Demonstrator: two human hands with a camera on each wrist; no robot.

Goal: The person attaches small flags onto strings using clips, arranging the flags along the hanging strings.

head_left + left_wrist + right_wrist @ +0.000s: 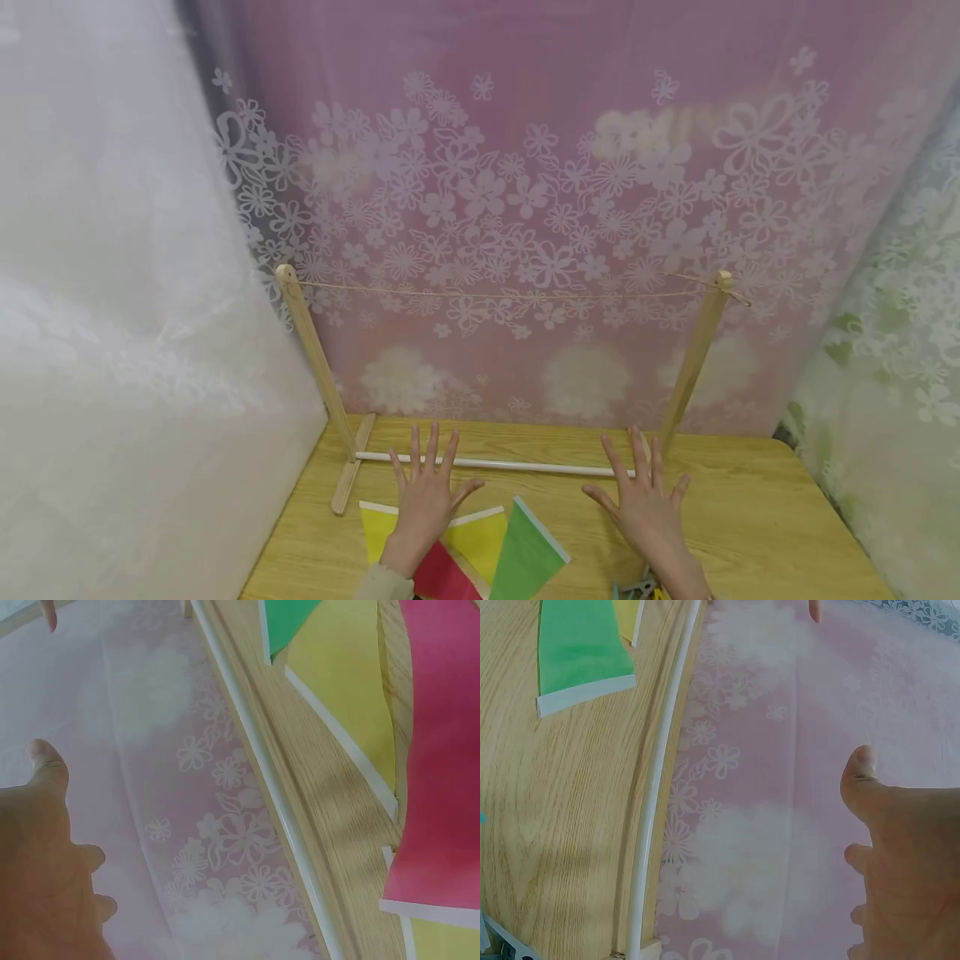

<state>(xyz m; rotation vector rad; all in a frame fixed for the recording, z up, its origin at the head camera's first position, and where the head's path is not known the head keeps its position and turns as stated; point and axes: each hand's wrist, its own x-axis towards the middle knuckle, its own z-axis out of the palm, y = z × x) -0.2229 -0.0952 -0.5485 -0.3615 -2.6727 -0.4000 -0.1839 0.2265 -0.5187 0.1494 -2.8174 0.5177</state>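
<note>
Both hands hover over the table with fingers spread and hold nothing. My left hand (426,504) is above the paper pennants, in front of the white rod (525,466). To the right, my right hand (648,508) hangs near that rod's right end. Below the left hand lie a red pennant (448,575), a yellow pennant (482,537) and a green pennant (528,550), each with a white strip on one edge. Another yellow pennant (377,529) is partly covered. Several clips (636,588) show beside the right wrist, partly hidden.
A wooden stand has a left post (318,367) and a right post (696,367). A thin string (487,295) runs between their tops, with loose ends at the right. Flowered curtains (525,167) surround the wooden table (765,517) at the back and sides.
</note>
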